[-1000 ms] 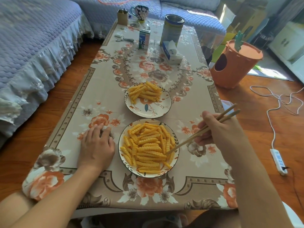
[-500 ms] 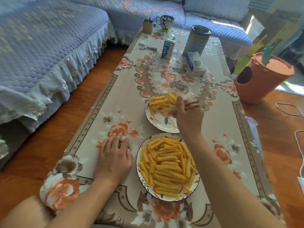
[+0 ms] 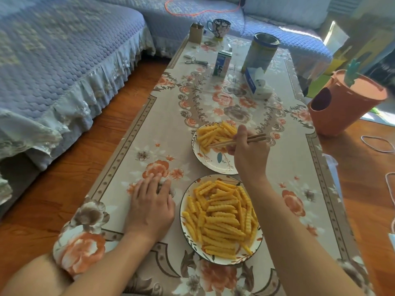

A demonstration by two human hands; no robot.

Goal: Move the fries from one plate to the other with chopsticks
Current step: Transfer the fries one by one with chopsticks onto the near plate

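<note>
I am sitting at the long floral table [image 3: 136, 146], and I am taking the near plate [image 3: 183, 229] as my landmark: it is lying right in front of me, piled with crinkle-cut fries [image 3: 222, 221]. A second ago my right hand [image 3: 249, 155] was beside this plate, with the chopsticks [image 3: 239, 140] dipping into its pile; now it is reaching beyond it, over the far plate [image 3: 213, 164], which is carrying the smaller heap of fries [image 3: 211, 133]. My right fingers [image 3: 240, 133] are grasping the chopsticks, and their tips are pointing left across that smaller heap. I cannot tell whether a fry is pinched between the tips. I am judging this as a delivery, so one more fry is probably landing there, while most of the job is waiting on the near plate. My left hand [image 3: 150, 207] is lying flat on the table just left of the near plate, as before, fingers relaxed, holding nothing.
</note>
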